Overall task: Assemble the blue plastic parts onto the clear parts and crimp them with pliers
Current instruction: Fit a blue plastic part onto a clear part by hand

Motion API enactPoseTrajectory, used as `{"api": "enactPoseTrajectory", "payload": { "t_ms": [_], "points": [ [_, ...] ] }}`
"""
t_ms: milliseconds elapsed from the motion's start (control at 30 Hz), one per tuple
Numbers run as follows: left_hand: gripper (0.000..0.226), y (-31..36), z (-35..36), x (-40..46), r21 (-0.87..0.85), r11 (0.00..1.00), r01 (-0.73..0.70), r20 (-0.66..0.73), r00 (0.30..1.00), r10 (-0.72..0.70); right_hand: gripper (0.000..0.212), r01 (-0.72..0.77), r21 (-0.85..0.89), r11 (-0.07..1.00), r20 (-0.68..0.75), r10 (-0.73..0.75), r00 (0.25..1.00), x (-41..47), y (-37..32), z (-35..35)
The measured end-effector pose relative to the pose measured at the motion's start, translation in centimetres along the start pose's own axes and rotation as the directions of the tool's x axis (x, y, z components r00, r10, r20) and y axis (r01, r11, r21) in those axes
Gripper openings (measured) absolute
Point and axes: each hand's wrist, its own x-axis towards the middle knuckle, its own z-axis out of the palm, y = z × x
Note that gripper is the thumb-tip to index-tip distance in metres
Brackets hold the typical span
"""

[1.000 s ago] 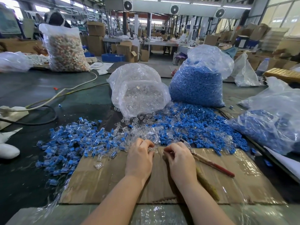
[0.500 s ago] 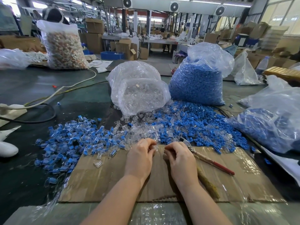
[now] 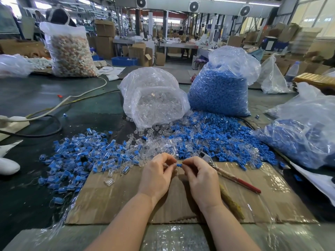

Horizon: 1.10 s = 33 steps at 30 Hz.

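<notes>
While curled, right hand (image 3: 200, 175) pinches blue part (image 3: 179, 165) — left hand (image 3: 156, 173) alongside.

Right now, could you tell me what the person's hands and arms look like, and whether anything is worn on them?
Both the left hand and the right hand are bare, with no gloves. The forearms are bare too, with no sleeve in view up to the bottom edge of the picture. No watch, bracelet or ring shows on the parts that can be seen. The fingernails look short and unpainted.
</notes>
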Motion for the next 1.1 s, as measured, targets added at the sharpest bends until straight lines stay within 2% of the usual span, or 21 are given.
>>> {"api": "enactPoseTrajectory", "payload": {
  "t_ms": [267, 400, 600, 800, 1100],
  "points": [
    [0.024, 0.35, -0.27, 0.02, -0.177, 0.982, 0.069, 0.072, 0.996, -0.057, 0.005, 0.119, -0.167, 0.979, -0.007, -0.122, 0.992, -0.25, -0.40, 0.17],
    [0.021, 0.54, -0.53, 0.07, -0.229, 0.970, 0.079, 0.082, 0.995, -0.062, 0.004, 0.130, -0.136, 0.982, -0.011, -0.133, 0.991, -0.20, -0.23, 0.14],
    [0.015, 0.43, -0.78, 0.30, -0.316, 0.939, 0.137, 0.067, 0.990, -0.123, 0.016, 0.130, -0.073, 0.989, -0.011, -0.131, 0.991, -0.12, -0.26, 0.11],
    [0.021, 0.49, -0.75, 0.34, -0.268, 0.958, 0.102, 0.073, 0.994, -0.085, 0.020, 0.144, -0.026, 0.989, 0.043, -0.143, 0.989, -0.01, -0.26, -0.09],
    [0.019, 0.28, -0.76, 0.41, -0.228, 0.970, 0.085, 0.084, 0.994, -0.068, 0.015, 0.134, -0.035, 0.990, 0.042, -0.132, 0.990, 0.01, -0.25, -0.13]
  ]
}}
